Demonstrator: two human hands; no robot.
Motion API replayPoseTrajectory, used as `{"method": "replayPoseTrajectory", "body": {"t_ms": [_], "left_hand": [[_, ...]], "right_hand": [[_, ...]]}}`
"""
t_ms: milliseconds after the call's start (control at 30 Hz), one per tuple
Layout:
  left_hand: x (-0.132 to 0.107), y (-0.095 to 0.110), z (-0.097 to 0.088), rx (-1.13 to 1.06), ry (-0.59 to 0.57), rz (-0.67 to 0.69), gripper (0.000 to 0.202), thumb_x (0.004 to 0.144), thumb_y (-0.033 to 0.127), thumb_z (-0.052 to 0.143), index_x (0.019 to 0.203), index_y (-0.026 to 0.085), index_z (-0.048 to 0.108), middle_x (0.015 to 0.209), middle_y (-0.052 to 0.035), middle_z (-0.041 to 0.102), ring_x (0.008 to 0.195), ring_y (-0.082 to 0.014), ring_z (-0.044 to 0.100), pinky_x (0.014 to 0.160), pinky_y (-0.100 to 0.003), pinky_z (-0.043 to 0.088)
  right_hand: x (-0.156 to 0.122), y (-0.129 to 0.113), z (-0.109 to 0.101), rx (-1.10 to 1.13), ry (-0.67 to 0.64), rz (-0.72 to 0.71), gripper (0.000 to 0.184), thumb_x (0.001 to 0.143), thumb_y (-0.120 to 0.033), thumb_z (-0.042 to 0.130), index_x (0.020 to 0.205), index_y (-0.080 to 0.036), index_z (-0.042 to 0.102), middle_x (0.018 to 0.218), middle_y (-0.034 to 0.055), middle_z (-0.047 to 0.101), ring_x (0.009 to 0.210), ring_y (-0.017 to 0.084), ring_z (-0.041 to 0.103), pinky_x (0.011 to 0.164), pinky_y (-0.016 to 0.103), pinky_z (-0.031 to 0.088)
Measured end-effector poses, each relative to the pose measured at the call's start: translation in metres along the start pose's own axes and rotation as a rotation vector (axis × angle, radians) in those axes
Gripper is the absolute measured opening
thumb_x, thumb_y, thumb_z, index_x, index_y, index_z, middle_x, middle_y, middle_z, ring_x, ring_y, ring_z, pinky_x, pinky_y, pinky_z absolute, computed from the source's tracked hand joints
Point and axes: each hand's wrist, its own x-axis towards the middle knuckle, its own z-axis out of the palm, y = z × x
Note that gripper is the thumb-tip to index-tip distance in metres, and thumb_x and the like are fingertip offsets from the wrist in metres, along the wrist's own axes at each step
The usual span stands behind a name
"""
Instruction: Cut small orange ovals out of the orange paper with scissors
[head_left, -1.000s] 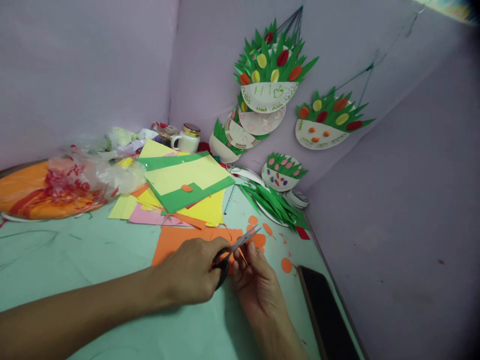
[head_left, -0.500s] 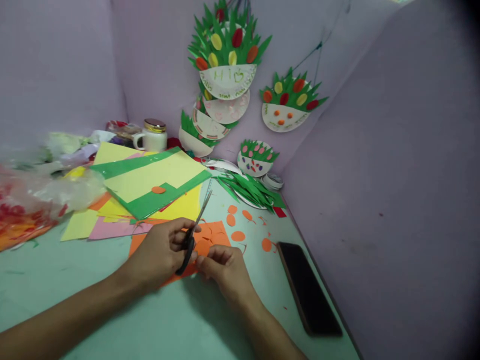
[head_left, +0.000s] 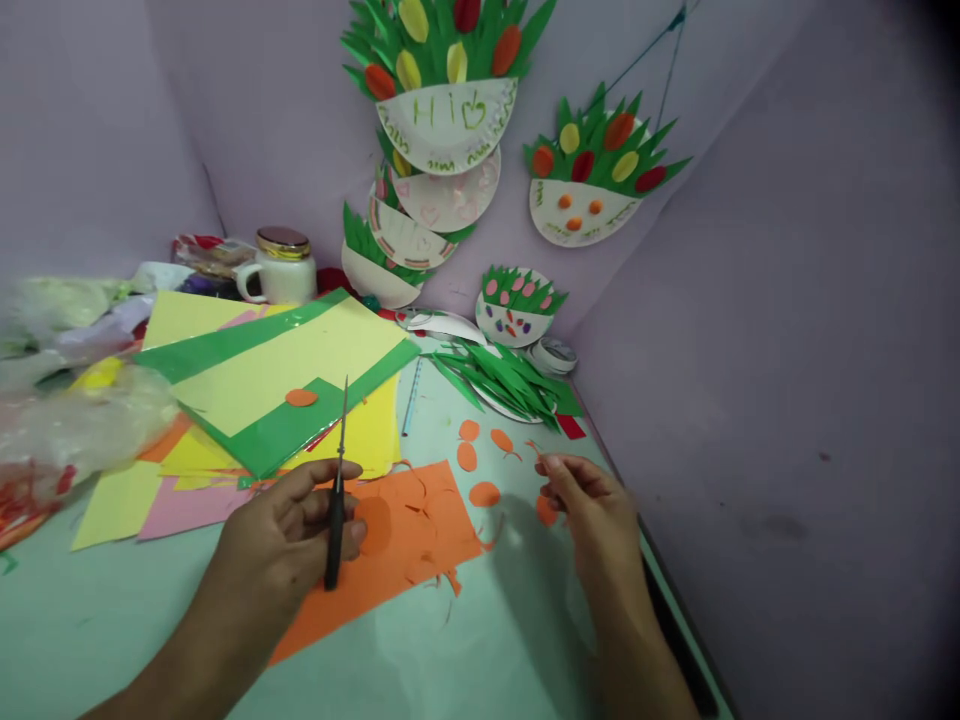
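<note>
My left hand (head_left: 289,530) is closed around black-handled scissors (head_left: 336,490), whose closed blades point up and away from me. Under it lies an orange paper sheet (head_left: 405,560) with curved cut-outs along its far edge. My right hand (head_left: 592,510) hovers to the right of the sheet, fingers curled, with thumb and fingertips pinching a small orange paper oval (head_left: 546,511) just above the pale green table (head_left: 465,660). Three more loose orange ovals (head_left: 484,493) lie between the two hands.
A stack of green, yellow and pink sheets (head_left: 292,380) sits behind the left hand. Green paper leaves (head_left: 510,380), a white mug (head_left: 281,268), a plastic bag (head_left: 67,420) and paper-plate flower crafts (head_left: 442,120) fill the back. A dark phone edge (head_left: 679,650) shows past my right forearm.
My right hand left the orange sheet and moved right with a cut oval. The left hand drew back, scissors now closed and upright. The view shifted down and left.
</note>
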Motion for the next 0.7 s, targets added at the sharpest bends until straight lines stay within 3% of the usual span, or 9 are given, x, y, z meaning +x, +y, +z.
{"method": "replayPoseTrajectory", "body": {"t_ms": [267,500,700], "left_hand": [[0.009,0.004,-0.002,-0.052,0.03,-0.098,0.05,0.05,0.026,0.071,0.097,0.017,0.057,0.064,0.0029,0.055,0.053,-0.0117,0.054,0.045,-0.021,0.042],[0.032,0.001,-0.011,-0.096,0.079,-0.067,0.049,0.054,0.021,0.071,0.1,0.019,0.054,0.061,0.0064,0.054,0.053,-0.0089,0.054,0.048,-0.019,0.041],[0.04,0.001,-0.013,-0.079,0.135,-0.021,0.045,0.055,0.017,0.071,0.097,0.018,0.055,0.061,0.005,0.056,0.052,-0.0101,0.055,0.047,-0.02,0.042]], "right_hand": [[-0.003,0.015,0.01,-0.626,-0.1,-0.09,0.021,0.068,-0.04,0.061,0.079,-0.025,0.07,0.065,0.001,0.066,0.06,0.021,0.058,0.058,0.032,0.04],[-0.007,0.014,0.01,-0.78,-0.145,-0.052,0.025,0.07,-0.045,0.058,0.086,-0.028,0.068,0.071,0.0019,0.068,0.063,0.023,0.06,0.056,0.033,0.039],[-0.008,0.017,0.017,-0.865,-0.316,-0.212,0.029,0.071,-0.043,0.054,0.092,-0.027,0.066,0.097,0.0033,0.066,0.08,0.023,0.061,0.058,0.032,0.041]]}}
